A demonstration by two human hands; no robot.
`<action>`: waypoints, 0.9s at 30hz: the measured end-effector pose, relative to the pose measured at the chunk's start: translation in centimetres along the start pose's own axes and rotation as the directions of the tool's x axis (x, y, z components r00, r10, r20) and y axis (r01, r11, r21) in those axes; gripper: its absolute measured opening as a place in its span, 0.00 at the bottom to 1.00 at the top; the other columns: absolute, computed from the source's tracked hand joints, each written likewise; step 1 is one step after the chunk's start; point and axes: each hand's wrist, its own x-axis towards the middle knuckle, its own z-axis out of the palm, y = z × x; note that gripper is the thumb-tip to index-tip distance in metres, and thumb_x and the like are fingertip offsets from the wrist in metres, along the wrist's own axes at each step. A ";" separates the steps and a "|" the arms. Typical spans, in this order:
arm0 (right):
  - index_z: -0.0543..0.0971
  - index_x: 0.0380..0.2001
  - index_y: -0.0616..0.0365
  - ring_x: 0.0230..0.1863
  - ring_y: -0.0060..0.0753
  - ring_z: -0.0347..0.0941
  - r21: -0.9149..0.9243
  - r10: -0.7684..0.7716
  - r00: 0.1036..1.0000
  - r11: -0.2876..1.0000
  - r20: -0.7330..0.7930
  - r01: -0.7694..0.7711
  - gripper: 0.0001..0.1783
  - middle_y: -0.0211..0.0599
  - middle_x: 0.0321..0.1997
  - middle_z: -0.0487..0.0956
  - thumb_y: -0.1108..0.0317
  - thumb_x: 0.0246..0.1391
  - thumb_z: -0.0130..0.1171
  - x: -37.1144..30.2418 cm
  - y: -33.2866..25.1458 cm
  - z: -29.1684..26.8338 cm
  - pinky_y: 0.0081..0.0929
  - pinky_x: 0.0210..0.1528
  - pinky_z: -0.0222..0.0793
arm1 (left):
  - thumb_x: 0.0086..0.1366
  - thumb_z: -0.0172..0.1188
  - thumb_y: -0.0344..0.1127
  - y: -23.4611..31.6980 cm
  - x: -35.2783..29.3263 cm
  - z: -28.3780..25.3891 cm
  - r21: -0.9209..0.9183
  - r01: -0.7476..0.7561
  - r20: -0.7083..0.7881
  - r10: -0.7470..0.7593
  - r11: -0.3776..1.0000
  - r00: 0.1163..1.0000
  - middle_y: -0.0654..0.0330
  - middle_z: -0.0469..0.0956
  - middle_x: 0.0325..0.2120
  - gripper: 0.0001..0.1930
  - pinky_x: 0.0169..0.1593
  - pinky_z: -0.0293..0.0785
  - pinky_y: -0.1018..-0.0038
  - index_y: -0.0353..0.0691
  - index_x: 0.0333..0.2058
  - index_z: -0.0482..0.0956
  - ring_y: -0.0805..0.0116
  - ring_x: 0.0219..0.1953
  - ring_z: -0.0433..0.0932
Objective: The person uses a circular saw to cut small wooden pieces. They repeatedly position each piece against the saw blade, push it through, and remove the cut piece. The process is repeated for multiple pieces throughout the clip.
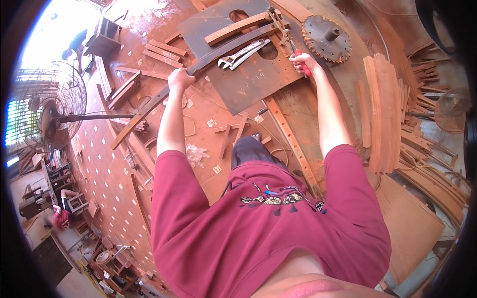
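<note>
My left hand is closed round a long, dark, curved wooden bar. One end of the bar lies across a grey metal machine plate; the other reaches past my hand to the lower left. A lighter reddish wooden strip lies along the bar's far side. At the bar's right end sits a metal toggle clamp. My right hand grips its red handle, with the fingers wrapped round it. Two wrenches rest on the plate just below the bar.
Right of the clamp stands a toothed circular saw blade on a shaft. Stacked boards lie at the right. Loose wooden pieces litter the tiled floor. A standing fan is at the left; another person is far off at lower left.
</note>
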 end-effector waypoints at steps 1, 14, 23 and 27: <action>0.71 0.37 0.52 0.17 0.12 0.56 -0.043 -0.007 0.999 0.999 -0.040 0.005 0.14 0.16 0.22 0.63 0.64 0.53 0.66 -0.2 0.0 0.7 0.16 0.18 0.49 | 0.46 0.61 0.41 -0.3 -0.4 0.1 -0.002 0.025 0.001 -0.025 1.000 1.000 0.46 0.84 0.37 0.18 0.50 0.78 0.61 0.38 0.35 0.86 0.50 0.43 0.83; 0.69 0.34 0.50 0.15 0.14 0.55 0.019 0.052 0.998 0.998 0.021 -0.052 0.13 0.18 0.19 0.62 0.69 0.48 0.63 -11.1 8.0 -3.9 0.18 0.16 0.49 | 0.48 0.62 0.43 4.1 -13.0 4.0 -0.005 -0.006 0.005 0.006 1.000 1.000 0.48 0.84 0.38 0.18 0.50 0.78 0.62 0.41 0.36 0.86 0.53 0.44 0.83; 0.69 0.34 0.50 0.14 0.17 0.57 -0.004 0.015 0.999 1.000 0.029 -0.014 0.15 0.21 0.18 0.64 0.73 0.40 0.58 -22.8 15.5 -7.0 0.21 0.16 0.49 | 0.46 0.61 0.42 8.9 -26.4 6.5 -0.020 -0.027 -0.055 0.026 0.999 0.998 0.47 0.84 0.34 0.17 0.49 0.78 0.60 0.40 0.33 0.86 0.50 0.41 0.83; 0.69 0.34 0.51 0.13 0.17 0.56 0.006 0.021 0.998 1.000 0.066 -0.021 0.15 0.22 0.17 0.64 0.73 0.38 0.57 -27.1 18.7 -8.2 0.22 0.15 0.48 | 0.46 0.61 0.41 10.9 -31.7 7.4 0.012 -0.001 -0.024 0.001 1.000 1.000 0.48 0.84 0.35 0.16 0.49 0.78 0.62 0.41 0.32 0.87 0.51 0.42 0.83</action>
